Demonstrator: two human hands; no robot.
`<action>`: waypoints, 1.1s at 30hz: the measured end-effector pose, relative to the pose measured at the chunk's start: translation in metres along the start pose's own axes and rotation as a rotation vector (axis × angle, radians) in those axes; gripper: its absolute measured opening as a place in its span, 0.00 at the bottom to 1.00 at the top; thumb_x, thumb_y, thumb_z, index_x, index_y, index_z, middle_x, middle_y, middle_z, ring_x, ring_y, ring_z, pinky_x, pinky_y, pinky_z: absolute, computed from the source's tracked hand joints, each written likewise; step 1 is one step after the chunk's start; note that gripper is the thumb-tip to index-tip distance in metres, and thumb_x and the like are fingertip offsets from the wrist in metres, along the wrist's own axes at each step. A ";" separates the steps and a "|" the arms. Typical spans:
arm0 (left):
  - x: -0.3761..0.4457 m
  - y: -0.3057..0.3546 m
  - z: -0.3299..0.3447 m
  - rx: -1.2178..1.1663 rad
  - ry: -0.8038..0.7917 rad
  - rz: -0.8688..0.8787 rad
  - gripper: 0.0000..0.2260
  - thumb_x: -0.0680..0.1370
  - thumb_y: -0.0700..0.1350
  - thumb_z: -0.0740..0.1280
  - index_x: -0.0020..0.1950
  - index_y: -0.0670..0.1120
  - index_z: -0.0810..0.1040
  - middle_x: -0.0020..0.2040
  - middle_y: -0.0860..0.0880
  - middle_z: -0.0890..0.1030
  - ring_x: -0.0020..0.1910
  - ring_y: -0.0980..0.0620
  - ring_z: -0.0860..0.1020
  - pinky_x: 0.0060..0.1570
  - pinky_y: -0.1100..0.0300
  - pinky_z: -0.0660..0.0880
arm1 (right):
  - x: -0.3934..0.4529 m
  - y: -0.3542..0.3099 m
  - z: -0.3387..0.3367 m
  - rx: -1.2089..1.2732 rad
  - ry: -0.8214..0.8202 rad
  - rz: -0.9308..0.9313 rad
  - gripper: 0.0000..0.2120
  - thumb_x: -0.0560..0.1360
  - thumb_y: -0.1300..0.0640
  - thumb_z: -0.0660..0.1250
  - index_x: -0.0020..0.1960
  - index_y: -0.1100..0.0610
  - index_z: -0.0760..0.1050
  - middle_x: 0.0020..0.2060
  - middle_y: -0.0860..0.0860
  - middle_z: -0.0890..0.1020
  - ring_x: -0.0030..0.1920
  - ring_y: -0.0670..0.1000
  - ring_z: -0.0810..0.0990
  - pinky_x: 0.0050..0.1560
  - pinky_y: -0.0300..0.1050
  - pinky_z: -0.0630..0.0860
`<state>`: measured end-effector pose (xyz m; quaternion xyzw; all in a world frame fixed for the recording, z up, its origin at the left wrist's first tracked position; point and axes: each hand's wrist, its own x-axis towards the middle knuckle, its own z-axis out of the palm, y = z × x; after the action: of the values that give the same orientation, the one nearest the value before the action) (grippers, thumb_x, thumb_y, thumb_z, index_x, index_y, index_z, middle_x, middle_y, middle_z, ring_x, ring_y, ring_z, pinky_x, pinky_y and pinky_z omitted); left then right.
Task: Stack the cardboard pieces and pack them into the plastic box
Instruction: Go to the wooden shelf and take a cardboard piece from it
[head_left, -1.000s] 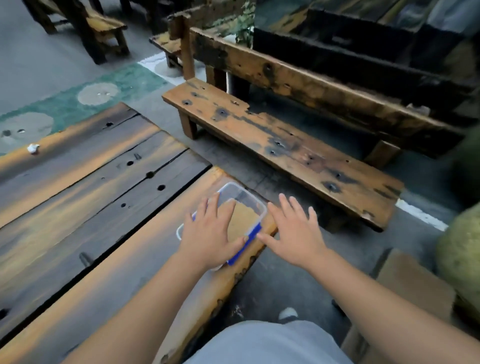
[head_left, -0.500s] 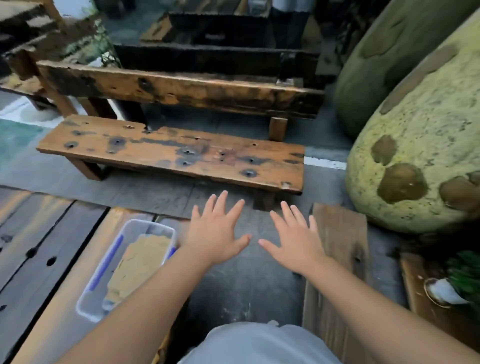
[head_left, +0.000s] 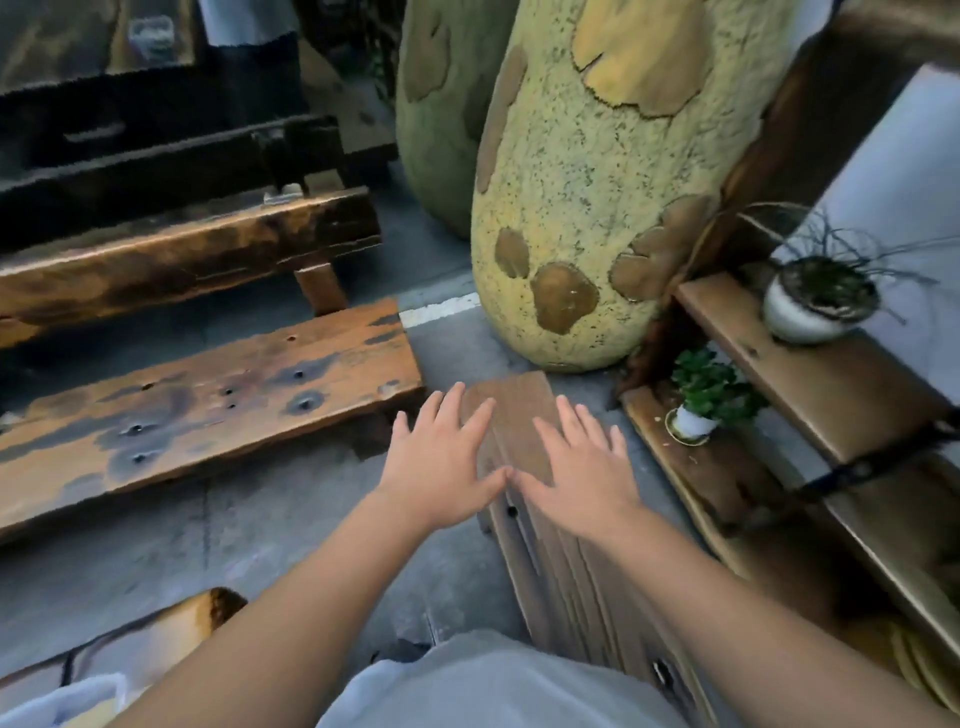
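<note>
Hovering flat and empty, the left hand and the right hand are held out side by side with fingers spread and palms down, the thumb tips nearly meeting. Neither grip pinches anything. They hang over the end of a wooden bench that runs back toward the person's lap; whether the palms actually rest on its planks or float just above cannot be told from this angle.

The open, idle pose suggests hands with no hold to keep, and the packing looks finished or close to it. The plastic box sits at the bottom-left corner, on the surface whose rounded corner pokes into view, well apart from both hands. Only a pale sliver of it shows, cut by the frame edge and blurred, so the cardboard pieces and any lid are hidden; a tan patch there is possibly cardboard.

Farther out stand a scorched bench seat, a big speckled yellow-green form, a small green potted plant and a white pot of twigs on stepped shelves.
</note>
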<state>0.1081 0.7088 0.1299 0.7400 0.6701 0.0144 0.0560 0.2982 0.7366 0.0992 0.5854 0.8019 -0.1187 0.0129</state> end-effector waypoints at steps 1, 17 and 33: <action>0.010 0.008 0.001 0.002 0.000 0.046 0.37 0.69 0.72 0.51 0.75 0.57 0.54 0.78 0.44 0.55 0.76 0.43 0.55 0.67 0.34 0.59 | -0.004 0.011 -0.001 0.006 -0.001 0.049 0.43 0.68 0.23 0.43 0.77 0.45 0.53 0.79 0.50 0.44 0.78 0.52 0.43 0.74 0.63 0.45; 0.082 0.135 0.001 0.016 -0.121 0.829 0.37 0.70 0.71 0.50 0.76 0.58 0.50 0.79 0.46 0.52 0.77 0.43 0.51 0.69 0.35 0.55 | -0.121 0.082 -0.009 0.116 0.192 0.817 0.41 0.69 0.25 0.45 0.76 0.45 0.56 0.79 0.50 0.45 0.78 0.53 0.45 0.73 0.62 0.47; 0.042 0.274 0.003 0.042 -0.117 1.151 0.37 0.70 0.71 0.51 0.77 0.57 0.51 0.79 0.46 0.52 0.77 0.44 0.53 0.70 0.39 0.58 | -0.255 0.130 -0.014 0.110 0.266 1.121 0.40 0.71 0.26 0.48 0.77 0.47 0.54 0.79 0.51 0.48 0.78 0.54 0.46 0.73 0.62 0.48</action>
<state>0.3843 0.7243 0.1523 0.9859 0.1555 -0.0117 0.0613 0.5030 0.5378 0.1304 0.9305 0.3566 -0.0608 -0.0574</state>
